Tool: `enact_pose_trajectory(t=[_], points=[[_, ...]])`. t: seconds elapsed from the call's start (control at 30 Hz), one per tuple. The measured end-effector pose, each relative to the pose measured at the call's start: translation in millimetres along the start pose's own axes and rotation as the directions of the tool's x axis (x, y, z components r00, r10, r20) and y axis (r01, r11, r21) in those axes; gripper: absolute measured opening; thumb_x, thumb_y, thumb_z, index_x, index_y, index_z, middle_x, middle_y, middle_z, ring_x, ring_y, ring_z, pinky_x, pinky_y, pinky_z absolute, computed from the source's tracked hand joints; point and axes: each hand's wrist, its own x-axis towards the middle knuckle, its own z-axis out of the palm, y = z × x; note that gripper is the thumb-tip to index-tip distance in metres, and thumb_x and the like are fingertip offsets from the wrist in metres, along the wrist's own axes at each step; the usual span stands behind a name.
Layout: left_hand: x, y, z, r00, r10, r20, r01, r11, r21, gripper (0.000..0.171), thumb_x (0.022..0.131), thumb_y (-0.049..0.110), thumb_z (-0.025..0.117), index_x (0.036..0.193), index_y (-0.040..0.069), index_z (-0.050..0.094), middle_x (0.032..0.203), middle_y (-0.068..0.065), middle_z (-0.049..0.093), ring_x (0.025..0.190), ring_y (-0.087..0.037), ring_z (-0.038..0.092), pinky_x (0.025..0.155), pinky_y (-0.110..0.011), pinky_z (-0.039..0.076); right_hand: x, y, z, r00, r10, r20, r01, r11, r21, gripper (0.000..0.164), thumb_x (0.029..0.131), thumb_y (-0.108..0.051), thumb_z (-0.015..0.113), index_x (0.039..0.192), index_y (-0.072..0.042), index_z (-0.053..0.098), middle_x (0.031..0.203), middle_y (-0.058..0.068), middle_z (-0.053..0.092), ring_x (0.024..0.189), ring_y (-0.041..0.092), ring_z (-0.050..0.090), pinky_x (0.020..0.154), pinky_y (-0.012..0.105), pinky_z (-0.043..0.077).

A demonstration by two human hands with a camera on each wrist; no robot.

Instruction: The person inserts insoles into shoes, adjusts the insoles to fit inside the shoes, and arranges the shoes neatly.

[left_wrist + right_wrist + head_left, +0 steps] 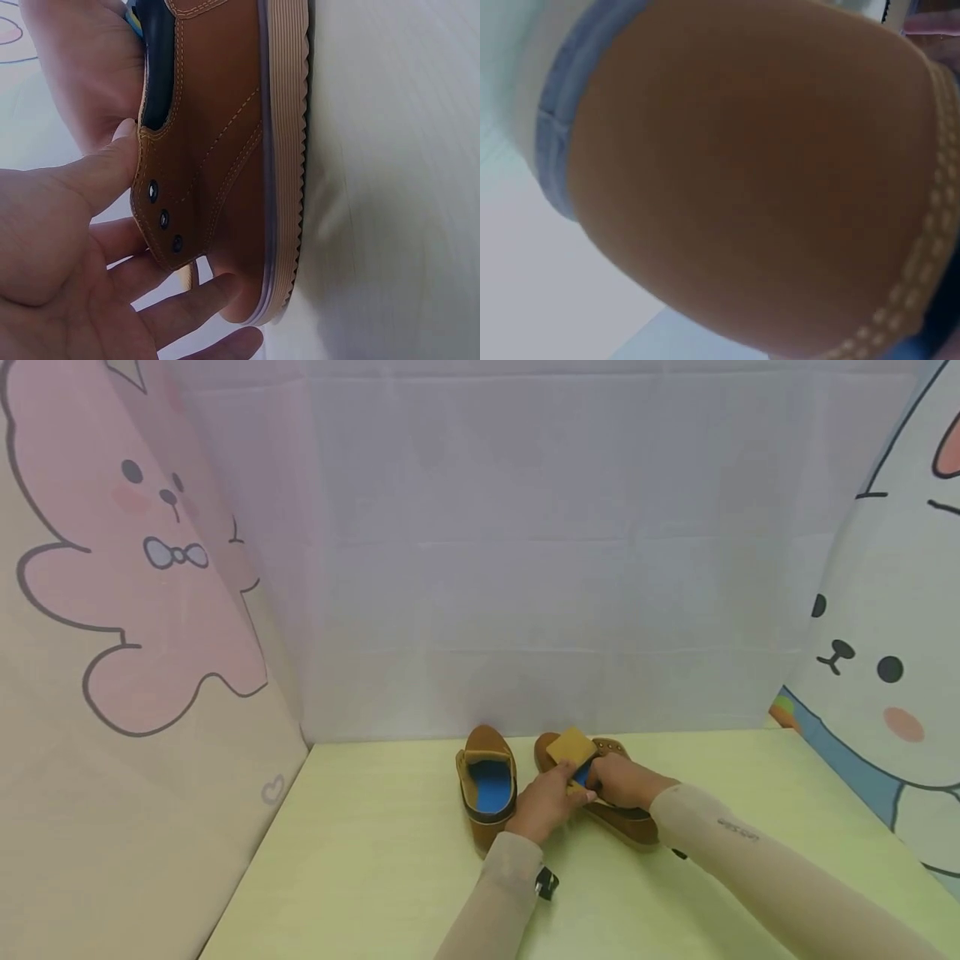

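Two brown leather shoes are on the pale table. My left hand (543, 797) is at the near side of the right-hand shoe (626, 827). In the left wrist view its thumb and fingers pinch the eyelet flap (159, 210) of that shoe. The tan tongue (572, 747) stands up, folded toward the toe. My right hand (622, 781) reaches into the shoe's opening, over the blue insole, with its fingertips hidden inside. Close up in the right wrist view is the shoe's brown heel (757, 180).
The other brown shoe (486, 742), with a blue insole (492, 787), stands just left of my left hand, toe toward the back. A white cloth wall (480, 568) rises behind the table (360, 860). Printed cartoon cloths hang on both sides.
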Motion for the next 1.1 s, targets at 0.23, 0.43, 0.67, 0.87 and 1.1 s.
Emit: enact_pose_trajectory(t=[0.23, 0.43, 0.67, 0.87, 1.1], points=[[1.6, -1.9, 2.3, 1.0, -0.007, 0.002, 0.007, 1.0, 0.01, 0.065, 0.085, 0.056, 0.058, 0.142, 0.03, 0.04, 0.147, 0.009, 0.033, 0.123, -0.024, 0.044, 0.091, -0.046, 0.041, -9.7, -0.1, -6.1, 0.998, -0.016, 0.063, 0.017, 1.0, -0.021, 0.019, 0.089, -0.012, 0.06, 0.076, -0.023, 0.067, 0.064, -0.014, 0.055, 0.055, 0.005, 0.046, 0.054, 0.026, 0.041], [1.6, -3.0, 3.4, 1.0, 0.001, 0.002, -0.001, 1.0, 0.007, 0.065, 0.085, 0.055, 0.058, 0.142, 0.029, 0.04, 0.147, 0.009, 0.034, 0.123, -0.024, 0.044, 0.091, -0.045, 0.041, -15.5, 4.7, -4.9, 0.995, -0.093, 0.04, 0.093, 0.995, -0.024, 0.019, 0.086, -0.006, 0.061, 0.077, -0.022, 0.069, 0.063, -0.016, 0.054, 0.053, 0.003, 0.042, 0.052, 0.022, 0.04], [2.1, -3.5, 3.9, 1.0, 0.013, -0.001, -0.013, 1.0, -0.008, 0.065, 0.085, 0.055, 0.057, 0.142, 0.027, 0.04, 0.147, 0.007, 0.034, 0.124, -0.023, 0.043, 0.093, -0.043, 0.04, -11.9, 14.2, -3.5, 0.991, -0.128, 0.043, 0.128, 0.992, 0.011, 0.024, 0.081, 0.001, 0.062, 0.08, -0.021, 0.072, 0.065, -0.016, 0.055, 0.054, 0.003, 0.041, 0.051, 0.021, 0.039], [3.3, -3.4, 2.7, 1.0, 0.018, -0.007, -0.018, 1.0, -0.019, 0.065, 0.086, 0.055, 0.057, 0.142, 0.027, 0.04, 0.147, 0.007, 0.033, 0.124, -0.023, 0.043, 0.094, -0.043, 0.04, -12.0, 16.0, -4.1, 0.989, -0.146, 0.031, 0.145, 0.989, 0.02, 0.026, 0.08, 0.002, 0.061, 0.078, -0.022, 0.07, 0.063, -0.016, 0.052, 0.053, 0.003, 0.038, 0.051, 0.021, 0.036], [4.3, -3.3, 4.4, 1.0, 0.008, 0.002, -0.008, 0.999, -0.033, 0.065, 0.085, 0.054, 0.059, 0.141, 0.027, 0.04, 0.147, 0.008, 0.033, 0.126, -0.022, 0.041, 0.095, -0.043, 0.039, -19.2, 13.3, -13.1, 0.98, -0.179, 0.089, 0.179, 0.984, 0.013, 0.025, 0.085, -0.002, 0.06, 0.071, -0.022, 0.065, 0.061, -0.015, 0.049, 0.054, 0.002, 0.037, 0.051, 0.02, 0.035]])
